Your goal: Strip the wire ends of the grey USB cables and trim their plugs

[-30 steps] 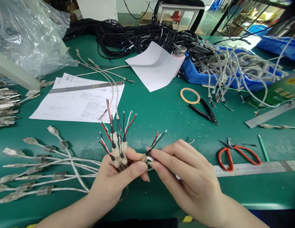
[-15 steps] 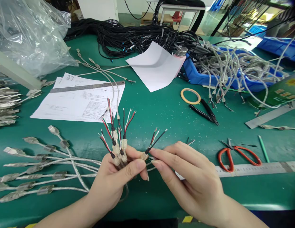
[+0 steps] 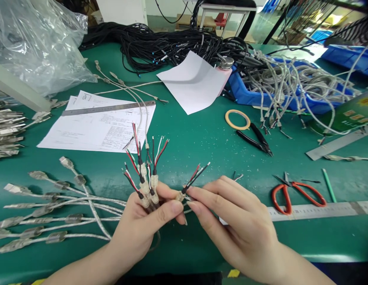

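My left hand (image 3: 142,225) is closed round a bundle of clear-sheathed cable ends (image 3: 145,186), their stripped red, black, white and green wires fanning upward. Between the left thumb and my right hand (image 3: 231,221) sits one more cable end (image 3: 190,186) with its thin wires pointing up and right. My right fingertips pinch at its base, right beside the left thumb tip. The cables run down and left from my left hand to several silver USB plugs (image 3: 38,209) lying on the green mat.
Printed sheets (image 3: 97,126) under a steel ruler (image 3: 108,108) lie behind the hands. Tape ring (image 3: 236,119), black cutters (image 3: 255,138), red-handled scissors (image 3: 296,194) and a long ruler (image 3: 320,209) are at right. Blue bin (image 3: 291,99) of cables, black cable pile (image 3: 172,45), plastic bag (image 3: 32,43) stand behind.
The single cable end between my fingertips has shifted slightly; its wires spread at 0.5 s ago and now lie closer together. Both hands stay in place.
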